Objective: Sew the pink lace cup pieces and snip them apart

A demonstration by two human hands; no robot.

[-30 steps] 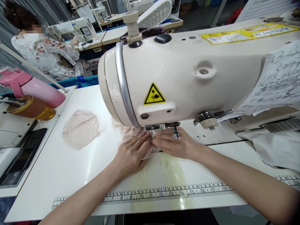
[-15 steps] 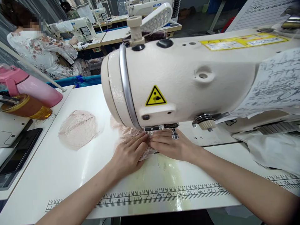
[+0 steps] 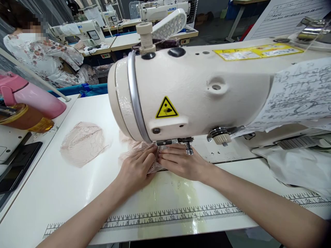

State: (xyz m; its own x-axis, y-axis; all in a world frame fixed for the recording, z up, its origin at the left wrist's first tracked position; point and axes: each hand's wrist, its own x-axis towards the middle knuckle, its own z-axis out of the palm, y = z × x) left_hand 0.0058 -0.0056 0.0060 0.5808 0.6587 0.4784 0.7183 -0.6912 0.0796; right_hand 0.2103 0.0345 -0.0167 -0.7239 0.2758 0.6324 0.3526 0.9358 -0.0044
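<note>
Your left hand (image 3: 136,168) and right hand (image 3: 182,164) lie on pink lace (image 3: 132,148); whether they pinch it, I can't tell. Less shows between them than a second ago, likely fed under the machine head (image 3: 193,93).

So the fabric (image 3: 133,147) is on the tabletop (image 3: 64,193), partly under the sewing machine head (image 3: 191,89), left hand (image 3: 137,167) and right hand (image 3: 179,163) side by side on it. A second piece (image 3: 82,144) lies off to the left, and past that (way over, far left) it's bottle (image 3: 38,98), cup (image 3: 28,119), phone (image 3: 19,167), back to front.
</note>
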